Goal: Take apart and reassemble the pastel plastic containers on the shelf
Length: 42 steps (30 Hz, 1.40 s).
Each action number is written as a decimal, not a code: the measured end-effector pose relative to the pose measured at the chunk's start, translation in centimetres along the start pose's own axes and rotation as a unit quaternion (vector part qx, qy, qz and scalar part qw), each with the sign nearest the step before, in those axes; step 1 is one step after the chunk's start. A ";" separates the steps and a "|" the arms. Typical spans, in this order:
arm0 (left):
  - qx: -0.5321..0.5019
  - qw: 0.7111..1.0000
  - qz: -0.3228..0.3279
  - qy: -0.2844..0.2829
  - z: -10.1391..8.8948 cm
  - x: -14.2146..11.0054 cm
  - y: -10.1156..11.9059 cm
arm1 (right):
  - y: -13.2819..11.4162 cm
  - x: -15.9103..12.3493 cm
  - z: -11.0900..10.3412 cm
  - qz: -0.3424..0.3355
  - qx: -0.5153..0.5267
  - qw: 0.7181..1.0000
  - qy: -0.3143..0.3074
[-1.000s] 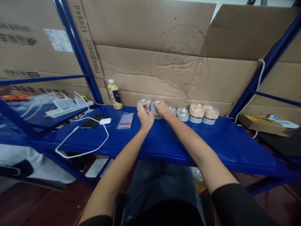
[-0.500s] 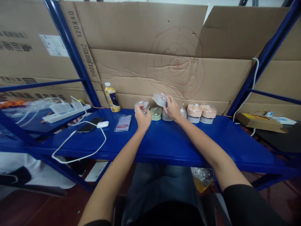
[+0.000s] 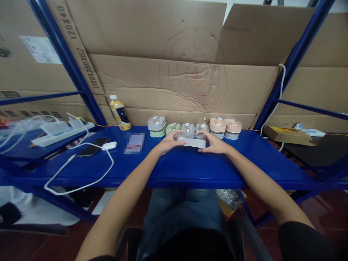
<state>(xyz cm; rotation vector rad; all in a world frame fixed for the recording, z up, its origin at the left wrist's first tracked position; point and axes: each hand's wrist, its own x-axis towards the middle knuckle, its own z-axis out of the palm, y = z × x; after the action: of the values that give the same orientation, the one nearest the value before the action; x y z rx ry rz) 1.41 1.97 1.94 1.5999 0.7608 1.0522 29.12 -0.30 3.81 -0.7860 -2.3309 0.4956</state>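
**Q:** How are the fingers placed?

**A:** The left fingers (image 3: 179,139) are extended and laid against one end of the clear-lidded white container (image 3: 193,141), while the right fingers (image 3: 206,136) are curved around the other end. The container appears to be gripped lightly from both sides, with neither hand closed into a fist.

**Q:** Where is the container held?

**A:** It is held between the left hand (image 3: 169,143) and the right hand (image 3: 215,143), over the front of the blue steel shelf (image 3: 223,170) and just before the row of round lidded containers (image 3: 187,127). Whether it is resting on the shelf or raised slightly cannot be told from this view.

**Q:** How is such a hold best managed?

**A:** Pressure is best kept even at both ends, so that the container is kept level and the lid is not squeezed askew. The fingertips are best kept clear of the neighbouring containers, since little space is left in front of the row.

**Q:** What else is laid out nearby?

**A:** To the left, a yellow-labelled plastic bottle (image 3: 120,114), a power strip (image 3: 62,134), a smartphone (image 3: 92,147) and a white cable (image 3: 78,181) are seen. Behind the shelf, corrugated cardboard sheets (image 3: 163,87) are propped upright.
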 end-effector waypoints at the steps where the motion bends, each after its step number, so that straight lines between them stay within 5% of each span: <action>1: 0.032 0.999 0.012 0.003 0.0 0.0 -0.2 | 0.2 0.0 0.0 0.005 -0.008 1.000 -0.019; 10: 0.235 0.964 0.105 -0.070 1.2 -0.1 -1.4 | 0.3 0.4 2.6 0.049 -0.124 0.991 0.019; 15: 0.281 0.949 0.122 -0.074 1.0 0.1 -1.8 | 1.0 0.3 1.1 0.040 -0.104 0.993 0.026; 23: 0.378 0.908 0.151 -0.103 1.1 -0.2 -1.5 | 2.7 0.5 -1.5 0.092 -0.107 0.967 0.212; 27: 0.367 0.914 0.162 -0.065 1.2 0.0 -1.4 | 2.5 0.5 -1.3 0.094 -0.113 0.957 0.248; 33: 0.345 0.912 0.197 0.103 -0.4 0.8 -1.0 | 2.7 0.5 -1.8 0.071 -0.089 0.948 0.298; 37: 0.370 0.906 0.206 0.028 -0.2 0.3 -0.6 | 2.8 0.5 -2.0 0.064 -0.080 0.957 0.272; 42: 0.373 0.909 0.176 -0.062 1.4 -0.2 -0.9 | 2.3 0.4 -1.2 0.021 -0.058 0.989 0.132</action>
<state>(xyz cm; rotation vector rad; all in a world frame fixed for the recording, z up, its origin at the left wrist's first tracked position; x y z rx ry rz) 2.57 1.45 0.88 2.5116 0.8628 0.9391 30.58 1.91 3.65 -0.8996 -2.1150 0.2576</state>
